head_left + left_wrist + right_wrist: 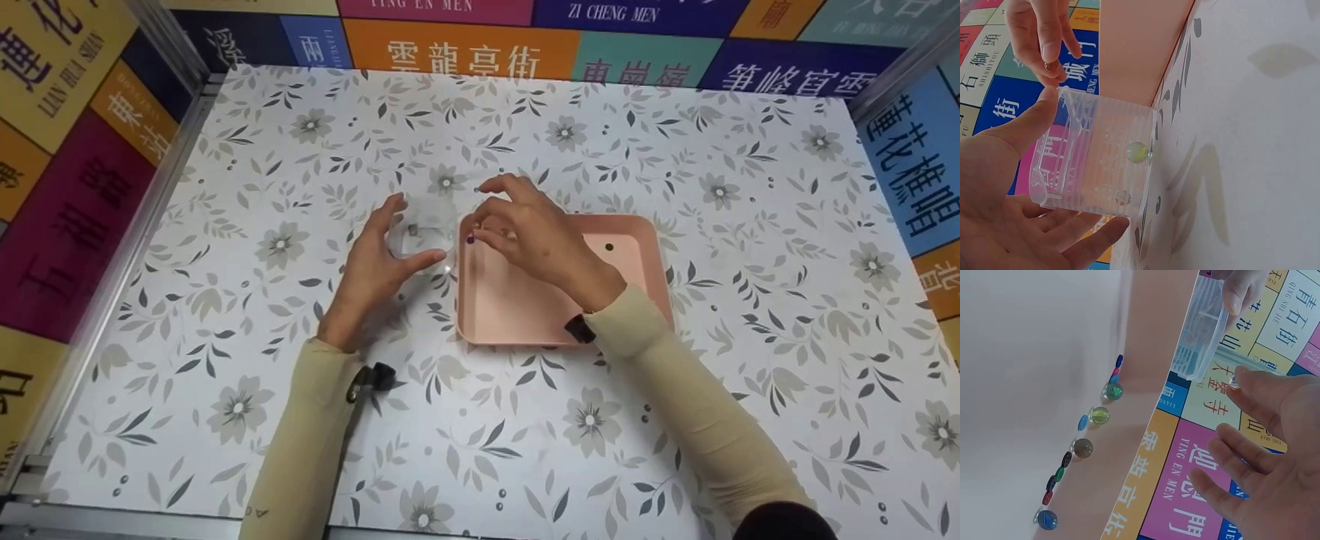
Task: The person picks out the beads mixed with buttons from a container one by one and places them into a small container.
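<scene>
The desk [187,322], with its white cloth of grey flowers and leaves, is the largest thing I watch from my distant place, and behind it and at both sides stands a wall [465,52] of coloured blocks with Chinese signs. Two beige sleeves [690,397] reach over the desk. The pink tray [525,322] lies near the middle of the desk, partly under the right arm. I have the left hand [367,266] gripping the box, thumb on one side and fingers around the other. My right hand [544,240] is above the left edge of the tray, pinching a small piece between thumb and index finger, with the other fingers spread away. The clear box [1095,152] is upright just left of the tray, and inside at its bottom I count a yellow-green marble [1136,152] and a second, clear marble [1123,197]. In the tray, the right wrist view shows me four marbles, among them a blue marble [1048,520], and several flat discs, such as a red disc [1047,498] and a green disc [1059,473]. The pinched piece [1234,381] is shiny, but too much covered to tell its shape.
</scene>
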Available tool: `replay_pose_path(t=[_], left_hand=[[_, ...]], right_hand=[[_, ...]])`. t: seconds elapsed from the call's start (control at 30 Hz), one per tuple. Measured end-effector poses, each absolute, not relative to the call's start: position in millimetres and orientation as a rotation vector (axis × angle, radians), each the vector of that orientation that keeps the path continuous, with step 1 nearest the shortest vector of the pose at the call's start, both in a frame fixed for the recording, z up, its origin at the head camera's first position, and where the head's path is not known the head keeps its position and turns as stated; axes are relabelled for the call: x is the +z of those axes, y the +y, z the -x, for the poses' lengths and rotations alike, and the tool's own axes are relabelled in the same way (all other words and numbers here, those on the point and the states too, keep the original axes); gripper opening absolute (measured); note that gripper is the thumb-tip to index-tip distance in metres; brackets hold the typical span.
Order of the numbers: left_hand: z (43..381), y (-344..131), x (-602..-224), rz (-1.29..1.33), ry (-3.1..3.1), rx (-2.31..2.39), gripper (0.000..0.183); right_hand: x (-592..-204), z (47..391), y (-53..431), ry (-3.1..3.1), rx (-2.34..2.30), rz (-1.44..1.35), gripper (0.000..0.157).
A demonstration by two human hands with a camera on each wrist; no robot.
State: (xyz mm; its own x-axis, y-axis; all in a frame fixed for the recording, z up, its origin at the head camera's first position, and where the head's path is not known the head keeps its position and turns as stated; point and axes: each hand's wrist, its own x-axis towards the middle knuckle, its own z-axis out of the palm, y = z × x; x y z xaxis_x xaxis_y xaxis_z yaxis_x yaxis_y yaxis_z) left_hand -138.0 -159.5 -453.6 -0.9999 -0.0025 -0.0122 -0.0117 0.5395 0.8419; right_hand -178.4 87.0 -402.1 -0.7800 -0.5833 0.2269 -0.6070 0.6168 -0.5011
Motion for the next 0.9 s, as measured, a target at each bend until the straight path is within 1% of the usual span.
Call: replay_pose_path(t=[0.9], left_hand=[[138, -160, -454, -0.01, 2.741, 1.533, 0.103]], right_hand=[[-407, 178, 76, -2.803, 0.89, -1.094, 0.013]])
